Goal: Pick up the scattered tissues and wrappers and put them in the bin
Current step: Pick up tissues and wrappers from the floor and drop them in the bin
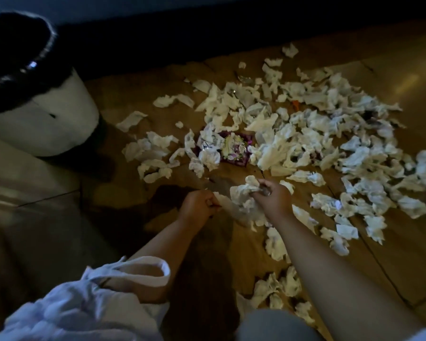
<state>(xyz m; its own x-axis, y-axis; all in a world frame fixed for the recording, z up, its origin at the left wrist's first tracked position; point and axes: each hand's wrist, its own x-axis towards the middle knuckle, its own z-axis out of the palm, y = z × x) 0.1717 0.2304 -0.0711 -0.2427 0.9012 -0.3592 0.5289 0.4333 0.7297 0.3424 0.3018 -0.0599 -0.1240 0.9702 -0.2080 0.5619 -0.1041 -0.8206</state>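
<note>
Several crumpled white tissues (pixel 312 129) lie scattered over the wooden floor, thickest at centre and right. Among them sits a purple flowered wrapper (pixel 234 150). The white bin (pixel 47 119) with a black liner stands at the upper left. My right hand (pixel 272 196) is closed on a wad of tissues (pixel 244 190) just above the floor. My left hand (pixel 199 205), a little to its left, pinches the edge of a tissue (pixel 225 204) that runs toward that wad. Both hands are low, in front of the pile.
More tissues (pixel 278 289) lie close to my knees at the bottom centre. A small orange scrap (pixel 295 104) shows in the far pile. A dark wall base runs along the top. Pale tiled floor (pixel 22 217) lies left of the wooden boards.
</note>
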